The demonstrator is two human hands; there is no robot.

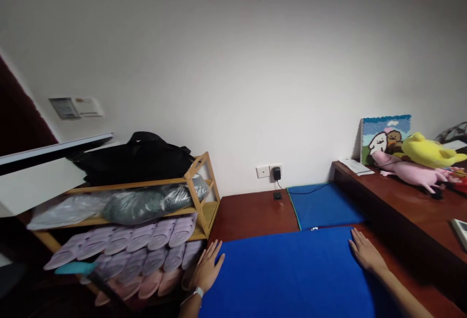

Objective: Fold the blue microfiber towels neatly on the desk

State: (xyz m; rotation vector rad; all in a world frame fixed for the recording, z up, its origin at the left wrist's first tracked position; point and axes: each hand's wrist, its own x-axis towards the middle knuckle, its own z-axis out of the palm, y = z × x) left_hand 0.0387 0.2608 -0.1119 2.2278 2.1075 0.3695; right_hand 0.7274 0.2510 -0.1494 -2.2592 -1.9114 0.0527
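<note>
A bright blue cloth [288, 274] lies spread flat over the reddish-brown wooden surface [251, 216]. My left hand [207, 265] rests at the cloth's left edge, near its far corner, with fingers stretched out; a pale watch or band is on that wrist. At the far right corner, my right hand [366, 251] lies flat with its fingers extended along the cloth's edge. Neither hand grips anything that I can see. Just beyond the cloth is a smaller blue mat [323, 205] with a green edge, and a small white tag shows between the two.
To the left stands a wooden rack [199, 196] holding a black bag [136, 160], plastic-wrapped bundles and several slippers [160, 233]. A raised wooden ledge [412, 211] on the right carries plush toys [408, 168] and a picture [386, 133]. A black plug [277, 173] sits in the wall socket.
</note>
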